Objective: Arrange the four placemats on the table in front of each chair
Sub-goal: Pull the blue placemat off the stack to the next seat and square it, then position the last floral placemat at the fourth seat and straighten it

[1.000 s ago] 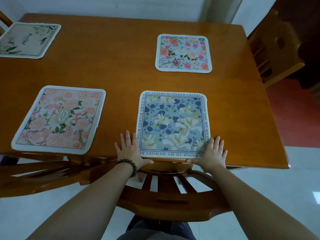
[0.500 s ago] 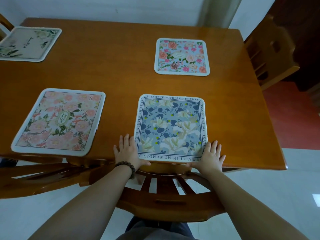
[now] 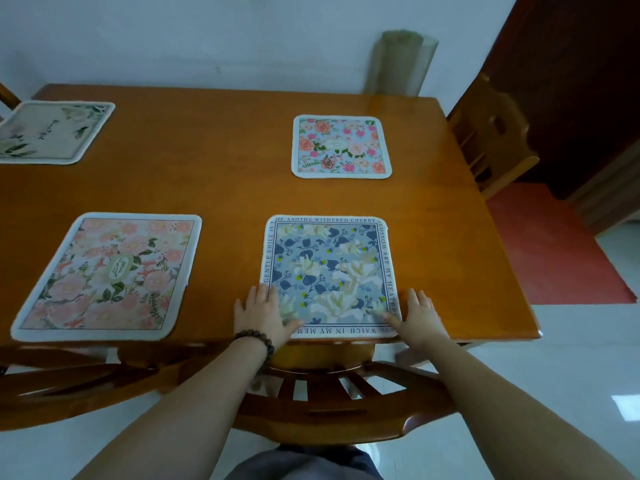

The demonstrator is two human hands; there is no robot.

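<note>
Both hands lay flat, fingers spread, holding nothing: left hand [image 3: 260, 317] and right hand [image 3: 417, 318] pressed the blue floral placemat [image 3: 329, 271]; its near edge met the surface [image 3: 225, 188] edge.

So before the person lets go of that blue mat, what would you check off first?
1. Four placemats on the table: ok, blue mat, pink mat, rose mat, cream mat.
2. Blue mat in front of the near chair: ok.
3. Blue mat fully on the table: ok, its near edge sits right at the table edge.
4. Blue mat flat: ok, left hand and right hand press its near corners.
5. Pink mat square to the edge: not ok, slightly skewed.
6. Chairs behind the rose and cream mats: cannot tell.
</note>
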